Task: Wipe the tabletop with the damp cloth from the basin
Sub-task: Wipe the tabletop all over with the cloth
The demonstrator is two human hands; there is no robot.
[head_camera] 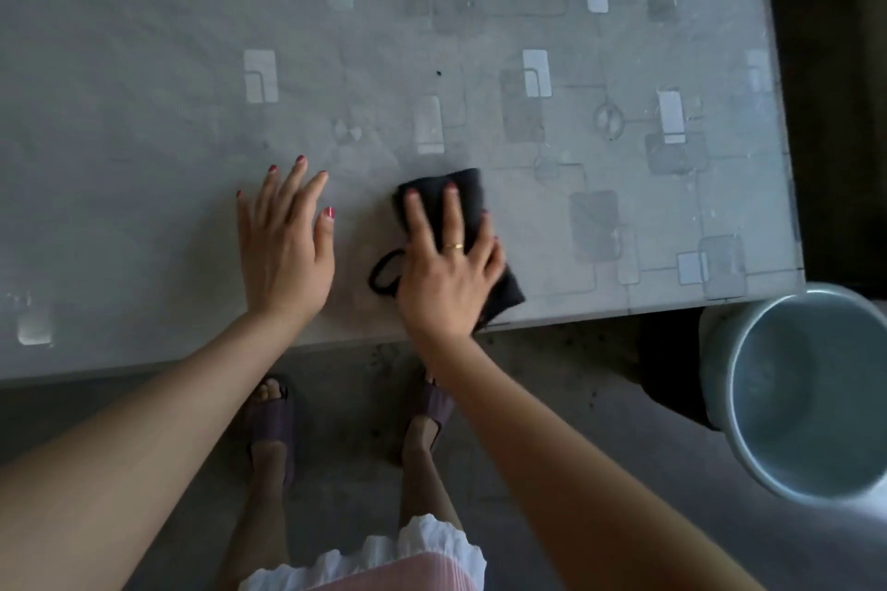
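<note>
The black cloth [468, 202], folded into a thick pad, lies flat on the grey tabletop [144, 86] close to the near edge, a corner of it poking out just over that edge. The right hand [446, 269] presses down on top of it, fingers straight and spread, palm flat on the fabric, nothing curled round it. A gold ring [453, 246] shows on one finger. A thin black loop [384, 271] sticks out from the cloth's left side, lying on the table just beside the thumb.

The left hand [283, 235] rests flat on the bare tabletop, just to the left of the cloth and not touching it, fingers stretched out and slightly fanned, holding nothing. Red nail polish on both hands.

The tabletop carries a printed pattern of pale and dark rounded rectangles joined by thin lines, and it shines under what looks like a clear sheet. A small dark speck [438, 73] sits farther back, beyond the cloth.

Off the table's right corner, lower down, stands a pale blue-grey basin [720, 350], round, with water visible inside, well apart from the cloth.

Below the table edge, on the concrete floor [552, 398], the person's feet are in dark slide sandals [273, 422], and a pink skirt with a white ruffled hem [384, 557] shows at the bottom.
</note>
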